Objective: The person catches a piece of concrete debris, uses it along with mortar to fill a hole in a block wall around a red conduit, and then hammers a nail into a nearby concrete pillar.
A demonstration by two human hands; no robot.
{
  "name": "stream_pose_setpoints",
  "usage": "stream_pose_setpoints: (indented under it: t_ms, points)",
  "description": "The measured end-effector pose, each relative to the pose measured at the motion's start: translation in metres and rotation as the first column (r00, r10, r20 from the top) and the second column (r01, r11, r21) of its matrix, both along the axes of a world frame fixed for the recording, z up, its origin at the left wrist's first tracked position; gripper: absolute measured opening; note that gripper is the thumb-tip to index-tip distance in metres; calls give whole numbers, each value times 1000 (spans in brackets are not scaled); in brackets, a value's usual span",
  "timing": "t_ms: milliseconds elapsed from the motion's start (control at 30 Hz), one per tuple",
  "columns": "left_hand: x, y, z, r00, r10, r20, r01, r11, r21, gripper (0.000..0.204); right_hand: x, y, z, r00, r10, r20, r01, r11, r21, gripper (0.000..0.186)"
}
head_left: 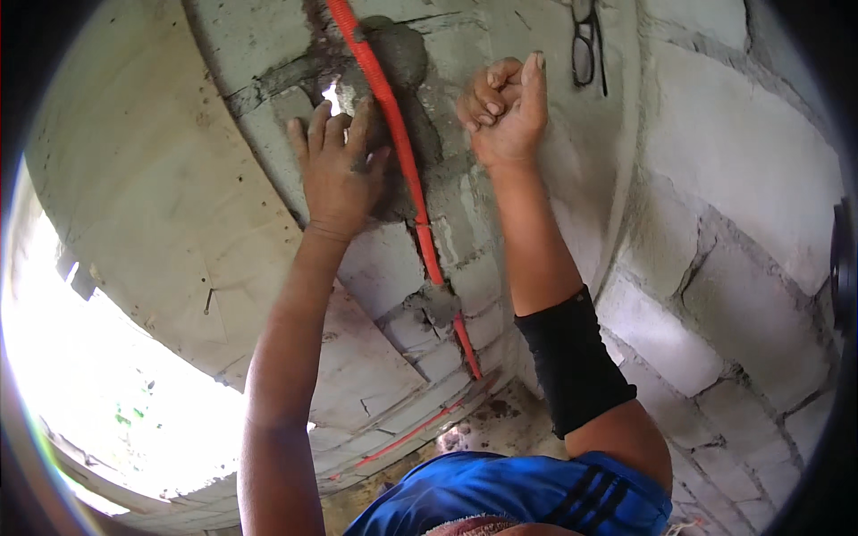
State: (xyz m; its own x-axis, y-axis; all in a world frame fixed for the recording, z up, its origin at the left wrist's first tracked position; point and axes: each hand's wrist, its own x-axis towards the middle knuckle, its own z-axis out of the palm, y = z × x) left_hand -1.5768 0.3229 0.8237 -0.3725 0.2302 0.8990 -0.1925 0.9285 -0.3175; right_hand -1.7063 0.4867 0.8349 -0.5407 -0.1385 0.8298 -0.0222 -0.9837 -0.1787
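Observation:
My left hand point(344, 165) is on the block wall just left of a red corrugated conduit point(395, 116), its fingers apart at the lower edge of a small bright hole point(331, 95), with wet grey mortar point(398, 49) around them. The conduit runs down a chased groove, partly covered by mortar lower down. My right hand point(507, 107) is raised to the right of the conduit, fingers curled toward the palm with nothing visible in them. Above it to the right, black-framed glasses point(583, 58) hang against the wall.
A pale board point(143, 170) with nails covers the wall at left, beside a bright opening point(107, 384). A block wall point(733, 223) with rough joints stands at right. Another red conduit point(402, 438) runs low along the bottom, above a stained floor point(500, 406).

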Motion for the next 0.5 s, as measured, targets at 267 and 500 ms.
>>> stream_pose_setpoints:
  t_ms: [267,500]
  points:
    - [0,1,2,993,112,-24,-113,991,-67,65,-7,35,-50,989,-42,144,23,991,135,46]
    - [-2,12,9,963,242,-119,-251,966,-67,45,4,24,-77,983,-43,177,-15,950,311,43]
